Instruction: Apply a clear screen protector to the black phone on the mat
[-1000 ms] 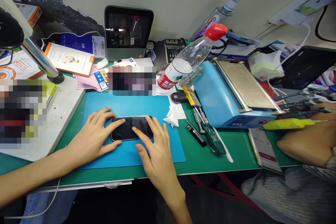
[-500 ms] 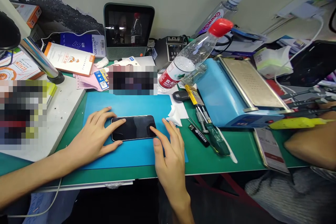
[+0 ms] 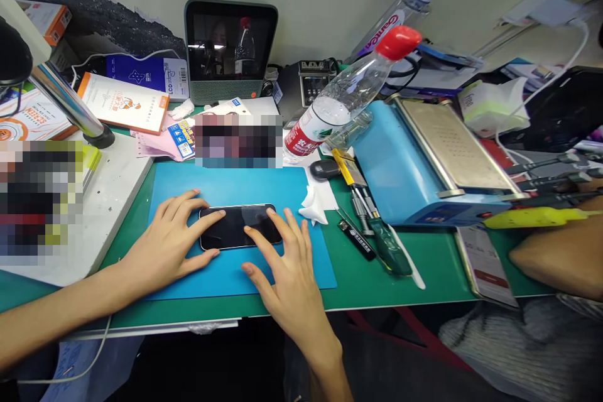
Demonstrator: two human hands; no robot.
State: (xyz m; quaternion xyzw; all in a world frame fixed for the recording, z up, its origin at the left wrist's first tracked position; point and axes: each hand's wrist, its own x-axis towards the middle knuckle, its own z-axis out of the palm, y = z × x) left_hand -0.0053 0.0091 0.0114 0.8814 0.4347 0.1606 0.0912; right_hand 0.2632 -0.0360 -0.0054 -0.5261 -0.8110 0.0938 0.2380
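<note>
A smartphone (image 3: 235, 226) with a dark screen lies flat, screen up, on a blue mat (image 3: 226, 276). My left hand (image 3: 162, 242) steadies its left end, index fingertip on the glass, thumb by the lower edge and another finger at the upper corner. Over the right part of the phone reaches my right hand (image 3: 287, 270), its fingers spread, with the index fingertip on the screen and the thumb apart from it above the mat. Just right of the phone is a crumpled white tissue (image 3: 315, 207).
A red-capped water bottle (image 3: 320, 119) stands behind the mat. To the right are screwdrivers (image 3: 389, 248), a blue machine with a metal plate (image 3: 396, 163) and another phone (image 3: 485, 264). Another person's arm (image 3: 560, 251) rests at far right. A smart display (image 3: 230, 50) stands at the back.
My right hand has moved left over the phone; its index fingertip shifted from the right end toward the middle of the screen. My left hand and the phone have hardly moved.
</note>
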